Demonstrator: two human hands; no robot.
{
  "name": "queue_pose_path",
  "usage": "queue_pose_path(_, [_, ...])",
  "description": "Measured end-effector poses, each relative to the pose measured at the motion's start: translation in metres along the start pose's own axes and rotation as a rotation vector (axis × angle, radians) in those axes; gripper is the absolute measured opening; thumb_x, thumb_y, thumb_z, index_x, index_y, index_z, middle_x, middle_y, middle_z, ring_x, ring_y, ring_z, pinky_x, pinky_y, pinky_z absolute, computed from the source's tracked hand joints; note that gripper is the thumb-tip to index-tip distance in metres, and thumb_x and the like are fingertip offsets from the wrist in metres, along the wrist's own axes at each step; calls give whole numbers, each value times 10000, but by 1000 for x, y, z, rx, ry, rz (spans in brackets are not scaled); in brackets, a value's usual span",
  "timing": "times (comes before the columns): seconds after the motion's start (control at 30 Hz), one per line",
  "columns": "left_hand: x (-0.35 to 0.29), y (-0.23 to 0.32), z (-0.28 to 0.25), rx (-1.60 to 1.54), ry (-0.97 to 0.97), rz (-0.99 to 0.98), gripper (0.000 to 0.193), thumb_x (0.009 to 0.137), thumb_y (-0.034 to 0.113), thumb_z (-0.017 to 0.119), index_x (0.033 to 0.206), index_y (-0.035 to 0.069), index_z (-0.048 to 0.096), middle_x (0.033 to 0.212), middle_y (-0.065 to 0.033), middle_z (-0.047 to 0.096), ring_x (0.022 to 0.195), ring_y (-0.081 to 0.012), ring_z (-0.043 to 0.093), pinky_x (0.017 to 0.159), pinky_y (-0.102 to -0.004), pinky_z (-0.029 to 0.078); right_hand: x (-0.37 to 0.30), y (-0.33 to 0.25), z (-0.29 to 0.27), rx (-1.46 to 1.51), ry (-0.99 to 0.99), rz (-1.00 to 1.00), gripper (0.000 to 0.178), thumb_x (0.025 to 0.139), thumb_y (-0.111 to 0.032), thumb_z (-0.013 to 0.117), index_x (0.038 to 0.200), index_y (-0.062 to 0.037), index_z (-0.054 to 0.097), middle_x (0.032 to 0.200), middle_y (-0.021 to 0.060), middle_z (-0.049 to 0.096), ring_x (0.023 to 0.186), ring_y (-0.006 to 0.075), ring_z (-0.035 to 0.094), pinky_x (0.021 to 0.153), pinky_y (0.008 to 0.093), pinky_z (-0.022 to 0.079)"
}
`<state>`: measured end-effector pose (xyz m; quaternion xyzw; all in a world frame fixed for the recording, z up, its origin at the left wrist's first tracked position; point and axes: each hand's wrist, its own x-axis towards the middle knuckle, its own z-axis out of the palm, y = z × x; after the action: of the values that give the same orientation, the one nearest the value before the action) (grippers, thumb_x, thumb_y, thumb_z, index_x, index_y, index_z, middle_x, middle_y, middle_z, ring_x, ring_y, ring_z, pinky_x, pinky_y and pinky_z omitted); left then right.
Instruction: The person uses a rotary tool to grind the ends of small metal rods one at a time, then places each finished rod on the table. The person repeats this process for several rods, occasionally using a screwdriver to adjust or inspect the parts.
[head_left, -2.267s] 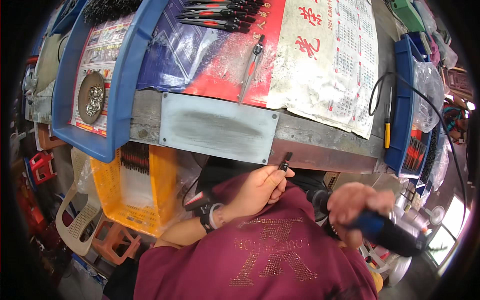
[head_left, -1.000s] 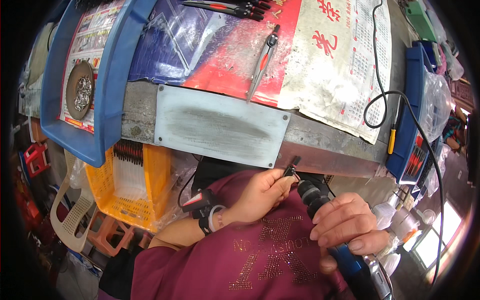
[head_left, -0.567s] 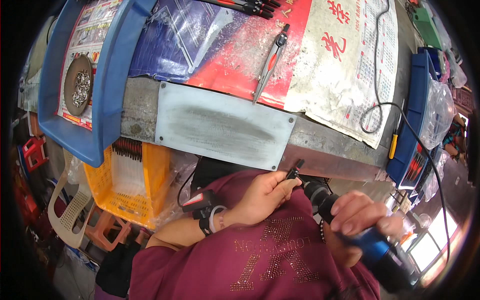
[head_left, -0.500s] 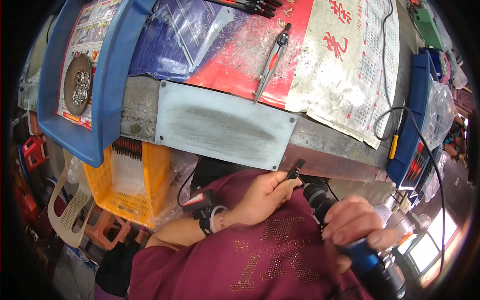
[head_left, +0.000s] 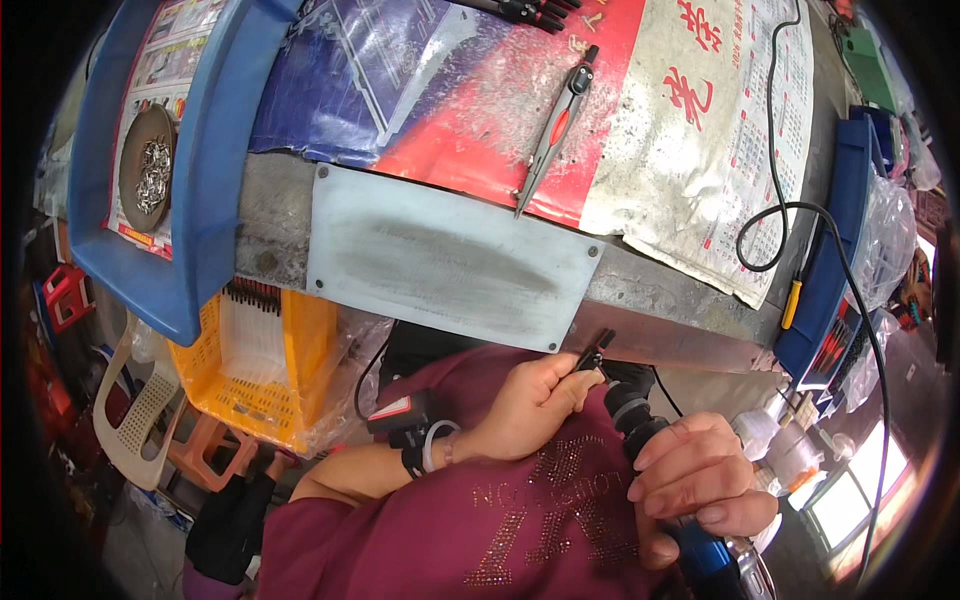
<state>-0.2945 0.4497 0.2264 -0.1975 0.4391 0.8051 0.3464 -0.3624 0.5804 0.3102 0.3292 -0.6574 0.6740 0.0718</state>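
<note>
Head view: left hand (head_left: 530, 405) is closed, thumb and fingers pinching a small black part (head_left: 602, 345) by the near edge of the bench (head_left: 272, 215). Right hand (head_left: 705, 475) wraps round a black-and-blue power driver (head_left: 634, 412), its nose just beside the part; contact between them cannot be told. Pale blue plate (head_left: 440, 260) lies along the bench edge; grey-and-red compass (head_left: 556, 132) lies beyond, tip at the plate's far edge.
</note>
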Motion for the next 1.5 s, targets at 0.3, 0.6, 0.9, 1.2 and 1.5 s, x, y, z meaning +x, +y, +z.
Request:
queue_pose_path(0.3, [0, -3, 7, 19, 96, 61, 211, 981, 170, 595, 842, 12, 606, 659, 12, 523, 621, -48, 451, 556, -244, 398, 7, 6, -5, 152, -55, 36, 384, 816, -121, 768, 996, -47, 438, 776, 87, 638, 576, 197, 658, 522, 303, 548])
queue_pose_path(0.6, [-1, 3, 6, -93, 45, 30, 184, 994, 148, 563, 926, -5, 640, 703, 36, 539, 636, -35, 457, 569, -210, 390, 1, 5, -8, 233, 5, 3, 485, 732, -56, 820, 1056, -6, 463, 775, 165, 644, 594, 261, 660, 529, 368, 563])
queue_pose_path(0.9, [-4, 10, 7, -119, 43, -65, 204, 1008, 149, 525, 1002, -12, 648, 695, 45, 525, 611, -26, 443, 551, -193, 374, -8, -11, -20, 152, 42, -43, 498, 801, -113, 792, 1126, -35, 423, 787, 137, 649, 597, 263, 670, 528, 374, 571])
queue_pose_path(1.2, [-2, 11, 9, -105, 42, -34, 170, 1015, 124, 502, 1005, 11, 629, 679, 76, 462, 573, -6, 351, 499, -174, 264, -9, -1, -16, 223, 34, -46, 508, 754, -70, 811, 1104, -17, 447, 804, 172, 655, 617, 282, 670, 550, 391, 574])
queue_pose_path(1.5, [-2, 10, 7, -118, 29, -32, 182, 1015, 134, 517, 1018, -2, 638, 695, 57, 501, 600, -18, 411, 533, -183, 334, -7, 0, -16, 221, -12, -19, 483, 737, -57, 825, 1052, -9, 462, 817, 177, 657, 639, 285, 676, 555, 386, 573])
